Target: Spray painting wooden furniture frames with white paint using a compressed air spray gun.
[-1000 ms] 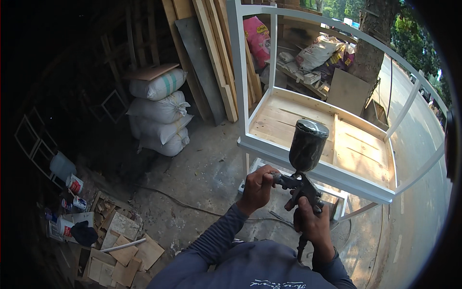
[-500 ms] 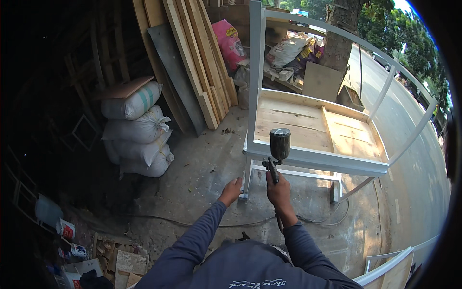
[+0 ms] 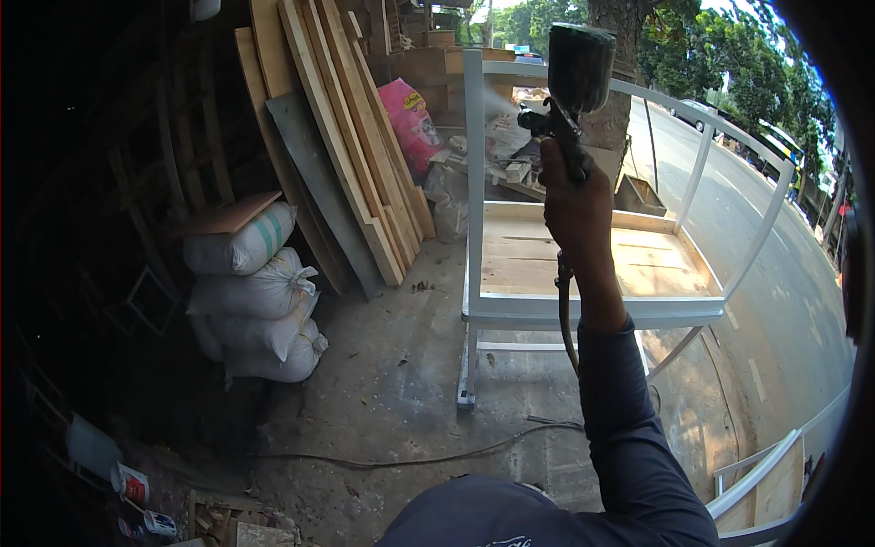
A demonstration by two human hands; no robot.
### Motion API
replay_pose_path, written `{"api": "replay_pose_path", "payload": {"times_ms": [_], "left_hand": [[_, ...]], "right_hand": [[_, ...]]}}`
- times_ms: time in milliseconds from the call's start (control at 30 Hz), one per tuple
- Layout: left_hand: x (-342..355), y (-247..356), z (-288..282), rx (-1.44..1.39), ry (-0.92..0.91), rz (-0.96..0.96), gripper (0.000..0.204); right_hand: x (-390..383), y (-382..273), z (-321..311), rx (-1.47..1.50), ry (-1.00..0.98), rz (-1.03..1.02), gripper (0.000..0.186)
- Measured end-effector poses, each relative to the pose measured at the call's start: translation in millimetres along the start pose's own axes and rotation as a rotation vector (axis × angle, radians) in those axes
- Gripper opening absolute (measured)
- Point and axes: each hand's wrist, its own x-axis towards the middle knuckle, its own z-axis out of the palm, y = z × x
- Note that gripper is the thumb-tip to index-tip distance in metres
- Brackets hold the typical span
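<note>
My right hand (image 3: 580,205) is raised and wrapped round the handle of a spray gun (image 3: 581,71) with a dark, paint-stained cup on top. Its nozzle points left, and a pale mist (image 3: 499,100) leaves it toward the top of a white upright post (image 3: 474,173). That post belongs to a white-painted frame (image 3: 592,310), which stands on legs and has a bare wood panel (image 3: 518,260) set inside. Down from the gun's handle runs an air hose (image 3: 567,319) beside my forearm. My left hand is out of view.
Stacked white sacks (image 3: 264,296) stand at left under a brown board (image 3: 228,215). Behind them lean long planks (image 3: 351,137) and a grey sheet (image 3: 319,182). A hose (image 3: 365,463) crosses the concrete floor. Paint cans (image 3: 132,485) sit lower left; another white frame (image 3: 756,479) lies lower right.
My right hand has lifted the spray gun from the frame's lower rail to near the post's top, and mist now shows. My left hand has left the view.
</note>
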Motion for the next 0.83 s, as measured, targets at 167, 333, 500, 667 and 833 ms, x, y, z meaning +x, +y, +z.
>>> {"api": "replay_pose_path", "payload": {"times_ms": [167, 333, 500, 667, 833], "left_hand": [[3.3, 18.6, -5.7, -0.044, 0.034, 0.037, 0.061], [41.3, 88.0, -29.4, -0.329, 0.166, 0.089, 0.059], [54.5, 165.7, -72.3, -0.761, 0.068, 0.222, 0.045], [47.9, 161.6, -69.6, -0.587, 0.081, 0.187, 0.045], [-7.3, 147.5, -54.9, -0.353, 0.081, -0.013, 0.052]], "right_hand": [[58.5, -61.1, -0.8, -0.048, 0.125, -0.195, 0.044], [61.1, -51.6, 8.9, -0.014, 0.062, -0.254, 0.048], [-17.8, 5.9, 15.7, -0.135, -0.069, -0.024, 0.039], [-120.0, 81.5, -1.8, -0.2, -0.198, 0.185, 0.034], [-205.7, 196.8, -30.3, -0.289, -0.272, 0.22, 0.03]]}}
